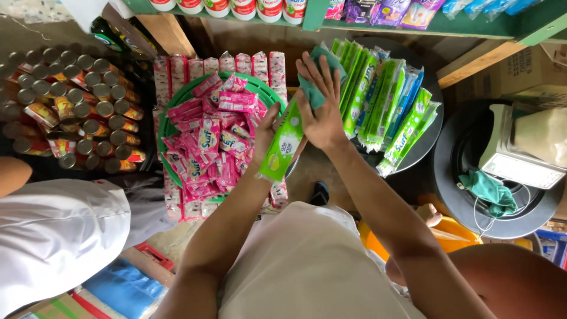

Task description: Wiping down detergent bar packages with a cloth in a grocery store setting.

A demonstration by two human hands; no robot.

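A bright green packet (282,145) with white patches is wiped with a teal cloth (317,82). Pink and white sachets (209,139) fill a green basket (167,127). Beside them stand green, white and blue packets (384,103). Silver-topped cans (77,100) show what look like red and yellow labels.

Sachets (207,142) heaped in basket (171,127), cans (77,106) stacked at its left. Long packets (384,106) laid on tray (434,127) at right. Scale (522,147) set on tub (455,177) farther right. Shelf (455,25) placed behind.
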